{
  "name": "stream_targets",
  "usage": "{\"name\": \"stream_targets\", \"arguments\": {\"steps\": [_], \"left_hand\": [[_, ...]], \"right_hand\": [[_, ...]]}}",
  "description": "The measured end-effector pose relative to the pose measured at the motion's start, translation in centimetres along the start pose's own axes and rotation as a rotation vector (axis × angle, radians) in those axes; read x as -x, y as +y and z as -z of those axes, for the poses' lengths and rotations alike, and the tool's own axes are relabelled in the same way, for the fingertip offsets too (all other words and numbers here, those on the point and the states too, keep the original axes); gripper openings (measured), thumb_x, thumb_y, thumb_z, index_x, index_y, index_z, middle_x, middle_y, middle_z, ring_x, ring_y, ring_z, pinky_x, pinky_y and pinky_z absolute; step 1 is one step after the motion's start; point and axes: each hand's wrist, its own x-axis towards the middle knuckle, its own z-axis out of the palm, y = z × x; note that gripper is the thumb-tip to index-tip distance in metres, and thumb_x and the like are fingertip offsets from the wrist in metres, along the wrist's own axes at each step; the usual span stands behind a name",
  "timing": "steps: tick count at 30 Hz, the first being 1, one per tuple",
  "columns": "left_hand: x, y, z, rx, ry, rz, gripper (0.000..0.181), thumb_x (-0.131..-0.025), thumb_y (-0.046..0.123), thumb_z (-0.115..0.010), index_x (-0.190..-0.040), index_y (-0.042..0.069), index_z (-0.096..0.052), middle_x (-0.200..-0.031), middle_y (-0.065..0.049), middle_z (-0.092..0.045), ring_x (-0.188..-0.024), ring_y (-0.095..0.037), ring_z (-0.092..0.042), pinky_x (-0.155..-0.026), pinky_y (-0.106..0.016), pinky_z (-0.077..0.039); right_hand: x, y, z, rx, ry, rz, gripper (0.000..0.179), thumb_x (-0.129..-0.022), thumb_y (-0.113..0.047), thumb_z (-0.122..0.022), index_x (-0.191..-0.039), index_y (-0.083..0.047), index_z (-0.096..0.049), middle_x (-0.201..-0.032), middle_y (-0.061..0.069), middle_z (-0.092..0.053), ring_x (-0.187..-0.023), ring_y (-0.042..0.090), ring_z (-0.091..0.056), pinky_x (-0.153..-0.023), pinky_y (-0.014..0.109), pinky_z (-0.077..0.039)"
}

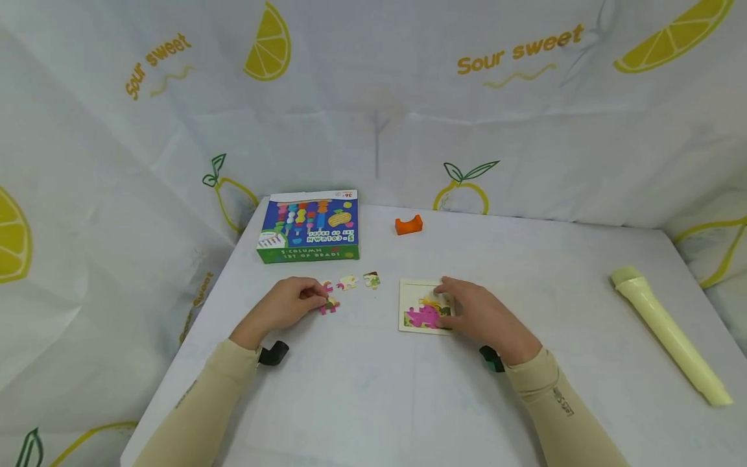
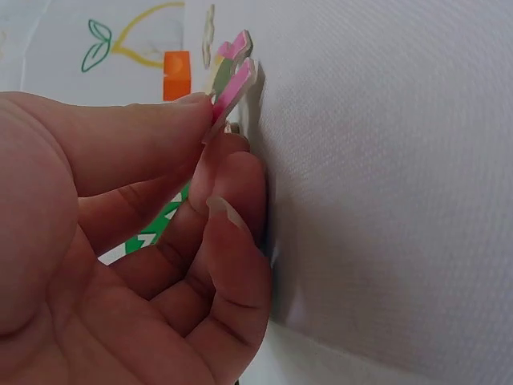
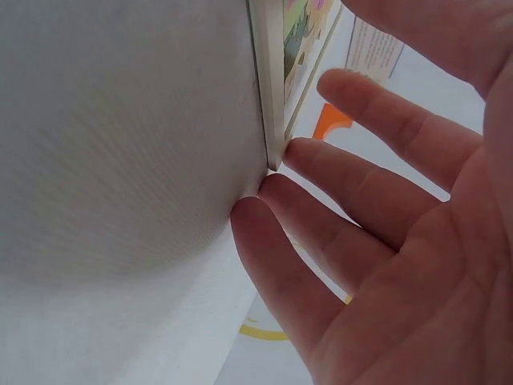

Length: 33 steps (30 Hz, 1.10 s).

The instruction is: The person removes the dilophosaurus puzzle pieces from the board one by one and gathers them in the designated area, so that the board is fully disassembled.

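Observation:
My left hand (image 1: pixel 288 303) pinches a pink and green jigsaw piece (image 2: pixel 234 90) between thumb and fingertips, close over the table's left part. Just beyond it lie several loose jigsaw pieces (image 1: pixel 348 283) in a short row. To the right, a square puzzle board (image 1: pixel 401 306) with a pale rim lies flat, a pink section (image 1: pixel 423 316) fitted inside it. My right hand (image 1: pixel 484 316) rests along the board's right side with thumb and fingers spread, partly covering it. In the right wrist view, its fingertips (image 3: pixel 298 151) are right at the board's edge.
A blue and green bead-set box (image 1: pixel 309 224) lies at the back left. Behind the board sits a small orange block with a curved notch (image 1: pixel 408 225). A pale yellow, microphone-shaped object (image 1: pixel 671 334) lies at the far right. Lemon-printed cloth (image 1: pixel 373 97) hangs behind the table.

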Motion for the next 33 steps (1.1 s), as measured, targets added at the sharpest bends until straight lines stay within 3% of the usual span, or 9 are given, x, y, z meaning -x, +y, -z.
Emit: {"name": "stream_targets", "arguments": {"steps": [4,9,14,19,23,28,33], "left_hand": [[0.2,0.2,0.2,-0.010,0.012,-0.006,0.010,-0.106,0.029,-0.072,-0.110,0.022,-0.078,-0.100,0.003,-0.072,-0.096,-0.020,-0.061,-0.090,-0.036,-0.053],[-0.4,1.0,0.0,-0.015,0.049,-0.031,0.012,-0.105,0.029,-0.073,-0.112,0.021,-0.078,-0.098,0.002,-0.071,-0.094,-0.019,-0.061,-0.086,-0.034,-0.053],[-2.2,4.5,-1.6,-0.006,0.010,-0.079,0.013,-0.105,0.029,-0.072,-0.114,0.020,-0.077,-0.095,0.002,-0.070,-0.089,-0.019,-0.062,-0.081,-0.034,-0.054],[-4.8,9.0,-4.7,-0.020,-0.089,-0.157,0.012,-0.105,0.031,-0.073,-0.112,0.022,-0.077,-0.097,0.006,-0.069,-0.095,-0.017,-0.063,-0.087,-0.031,-0.055],[-6.9,11.8,-7.0,-0.039,-0.155,-0.215,0.014,-0.103,0.029,-0.075,-0.114,0.020,-0.077,-0.100,0.006,-0.070,-0.099,-0.016,-0.063,-0.089,-0.030,-0.055],[-8.4,13.7,-8.7,-0.100,-0.181,-0.216,0.024,-0.100,0.031,-0.079,-0.119,0.017,-0.077,-0.105,0.006,-0.069,-0.100,-0.014,-0.061,-0.092,-0.028,-0.054],[-8.6,14.6,-9.6,-0.155,-0.187,-0.183,0.031,-0.097,0.034,-0.082,-0.122,0.016,-0.077,-0.107,0.004,-0.068,-0.101,-0.014,-0.060,-0.094,-0.029,-0.054]], "right_hand": [[0.0,0.1,0.1,0.010,0.005,0.009,0.039,-0.092,-0.024,-0.088,-0.126,-0.012,-0.074,-0.164,0.020,-0.052,-0.153,0.045,-0.048,-0.122,0.062,-0.042],[0.1,0.1,0.4,-0.002,0.003,0.004,0.033,-0.092,-0.024,-0.088,-0.121,-0.014,-0.075,-0.164,0.019,-0.052,-0.152,0.045,-0.048,-0.121,0.062,-0.043],[0.2,0.2,0.4,-0.030,-0.001,-0.006,0.030,-0.093,-0.023,-0.086,-0.120,-0.015,-0.075,-0.165,0.019,-0.052,-0.153,0.045,-0.047,-0.122,0.062,-0.042],[0.1,0.3,0.3,-0.030,-0.005,-0.007,0.030,-0.094,-0.025,-0.086,-0.120,-0.016,-0.075,-0.164,0.018,-0.053,-0.153,0.044,-0.048,-0.122,0.062,-0.042],[0.1,0.4,0.3,-0.034,0.008,0.002,0.031,-0.093,-0.025,-0.087,-0.119,-0.016,-0.075,-0.161,0.018,-0.056,-0.151,0.043,-0.051,-0.121,0.062,-0.043],[0.2,0.7,0.2,-0.062,0.015,0.004,0.031,-0.092,-0.024,-0.088,-0.118,-0.016,-0.075,-0.161,0.017,-0.057,-0.151,0.042,-0.051,-0.120,0.061,-0.044],[0.3,0.8,0.2,-0.060,0.026,0.022,0.029,-0.092,-0.022,-0.088,-0.117,-0.015,-0.075,-0.159,0.017,-0.059,-0.149,0.042,-0.054,-0.118,0.059,-0.047]]}}
